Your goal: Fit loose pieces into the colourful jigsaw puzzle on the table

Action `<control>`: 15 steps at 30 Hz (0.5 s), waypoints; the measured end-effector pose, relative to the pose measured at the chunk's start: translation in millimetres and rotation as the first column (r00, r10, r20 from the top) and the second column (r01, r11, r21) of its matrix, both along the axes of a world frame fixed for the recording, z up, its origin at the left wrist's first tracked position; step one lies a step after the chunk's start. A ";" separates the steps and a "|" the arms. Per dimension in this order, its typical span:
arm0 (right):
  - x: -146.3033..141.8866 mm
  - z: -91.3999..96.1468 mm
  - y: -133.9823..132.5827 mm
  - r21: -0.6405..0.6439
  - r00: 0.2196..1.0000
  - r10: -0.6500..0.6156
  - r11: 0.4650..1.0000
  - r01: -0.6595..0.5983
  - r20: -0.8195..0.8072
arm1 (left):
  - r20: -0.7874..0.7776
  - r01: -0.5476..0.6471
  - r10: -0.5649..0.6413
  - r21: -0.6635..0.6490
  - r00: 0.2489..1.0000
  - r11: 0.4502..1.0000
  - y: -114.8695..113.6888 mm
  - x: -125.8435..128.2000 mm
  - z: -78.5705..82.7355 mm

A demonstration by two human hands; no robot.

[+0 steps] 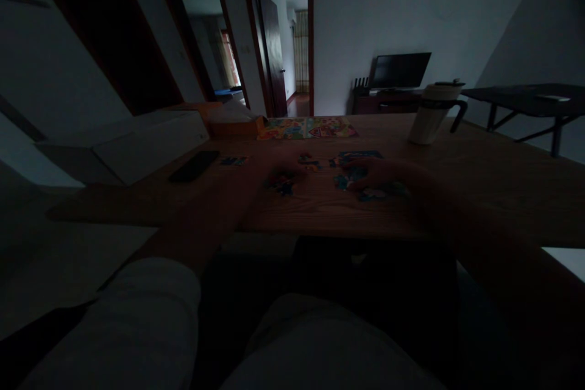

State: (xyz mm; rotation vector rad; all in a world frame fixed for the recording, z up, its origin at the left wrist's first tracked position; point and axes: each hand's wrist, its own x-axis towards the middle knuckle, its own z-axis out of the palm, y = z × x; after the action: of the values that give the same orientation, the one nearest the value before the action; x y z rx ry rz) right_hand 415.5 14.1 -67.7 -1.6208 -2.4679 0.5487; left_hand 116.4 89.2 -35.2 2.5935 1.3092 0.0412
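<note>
Dark, colourful jigsaw puzzle pieces [284, 185] lie on a wooden table [301, 213] in dim light. My left hand [274, 160] is over a small group of them, smeared by motion, so its fingers and anything in them are unclear. To the right, my right hand [377, 172] is closed, its fingertips bent around a blue-green puzzle piece [351, 178]. More pieces lie beneath and beside that hand, partly hidden by it. Between the hands and a little farther away are a few loose orange and blue pieces [309, 162].
A colourful picture sheet [311, 128] lies at the back, beside an orange box [237, 128]. A dark flat object [194, 166], perhaps a phone, is near a white box [150, 143] on the left. A lidded mug [432, 114] with a black handle stands at the back right.
</note>
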 end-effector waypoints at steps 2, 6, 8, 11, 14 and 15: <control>3.8 1.0 0.6 -0.015 1.000 -0.015 1.000 0.015 0.008 | -0.043 0.008 -0.009 -0.013 0.999 1.000 3.5 10.1 -1.4; 10.4 0.5 2.0 -0.038 0.999 -0.049 0.998 0.050 0.022 | -0.034 0.049 -0.049 0.020 0.998 0.999 1.9 22.4 -8.9; 12.3 0.8 2.1 -0.041 0.999 -0.044 0.998 0.044 0.016 | 0.009 0.057 -0.058 0.030 0.998 0.998 0.1 23.5 -13.7; 14.9 3.2 1.9 -0.050 0.999 -0.044 0.998 0.042 -0.032 | 0.075 0.060 -0.063 0.044 0.995 0.997 0.9 22.1 -20.4; 20.2 5.6 2.7 -0.067 0.990 -0.070 0.996 0.062 -0.123 | 0.108 0.080 -0.082 0.019 0.991 0.997 2.6 21.3 -25.2; 22.5 5.8 3.4 -0.068 0.986 -0.087 0.995 0.078 -0.142 | 0.118 0.096 -0.097 0.008 0.988 0.995 2.3 21.3 -25.7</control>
State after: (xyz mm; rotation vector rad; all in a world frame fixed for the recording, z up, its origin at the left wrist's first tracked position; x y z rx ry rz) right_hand 438.1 17.5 -61.9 -1.6344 -2.2902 0.7108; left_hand 137.7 91.5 -60.9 2.6089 1.1425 0.1768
